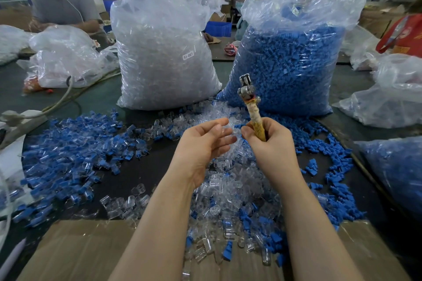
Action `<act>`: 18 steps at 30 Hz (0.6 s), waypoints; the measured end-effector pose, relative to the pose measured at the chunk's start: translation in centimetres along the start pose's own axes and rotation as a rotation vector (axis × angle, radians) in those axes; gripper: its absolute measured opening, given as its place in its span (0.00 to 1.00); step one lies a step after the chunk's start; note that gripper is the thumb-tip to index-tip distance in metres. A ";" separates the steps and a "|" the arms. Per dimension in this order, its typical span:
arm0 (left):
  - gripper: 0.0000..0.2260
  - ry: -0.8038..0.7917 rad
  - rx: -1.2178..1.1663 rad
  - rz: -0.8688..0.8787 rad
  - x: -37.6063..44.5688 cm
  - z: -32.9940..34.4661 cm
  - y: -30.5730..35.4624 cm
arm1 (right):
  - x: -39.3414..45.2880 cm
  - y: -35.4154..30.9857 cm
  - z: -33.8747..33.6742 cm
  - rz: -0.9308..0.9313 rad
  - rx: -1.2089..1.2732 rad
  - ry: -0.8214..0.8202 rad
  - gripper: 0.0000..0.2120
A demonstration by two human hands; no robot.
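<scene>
My right hand grips the taped handle of a small metal tool, which points up with its metal head at the top. My left hand hovers just left of it, palm turned inward, fingers relaxed and loosely bent; whether a clear piece lies at the fingertips I cannot tell. Below both hands lies a heap of clear plastic caps. Loose blue plastic parts spread to the right. Assembled blue-and-clear pieces cover the mat on the left.
A tall bag of clear caps and a bag of blue parts stand behind the hands. Another blue-filled bag lies at the right. Cardboard lines the near edge. A power strip sits left. A person works at the far left.
</scene>
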State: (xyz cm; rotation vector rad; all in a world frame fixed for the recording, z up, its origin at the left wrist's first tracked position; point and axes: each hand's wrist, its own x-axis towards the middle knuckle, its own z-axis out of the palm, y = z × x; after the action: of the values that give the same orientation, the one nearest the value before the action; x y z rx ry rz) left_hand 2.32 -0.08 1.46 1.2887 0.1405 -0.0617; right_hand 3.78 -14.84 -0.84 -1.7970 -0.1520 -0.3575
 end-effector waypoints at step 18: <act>0.03 0.190 0.071 0.187 -0.6 1.0 0.1 | -0.5 -1.0 0.9 -0.090 -0.156 0.058 0.10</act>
State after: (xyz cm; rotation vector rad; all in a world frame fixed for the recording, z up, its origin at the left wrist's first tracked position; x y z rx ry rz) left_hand 1.85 -0.98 1.91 1.3725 0.1816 0.2178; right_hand 3.12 -13.66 -0.28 -1.9355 -0.1687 -0.4968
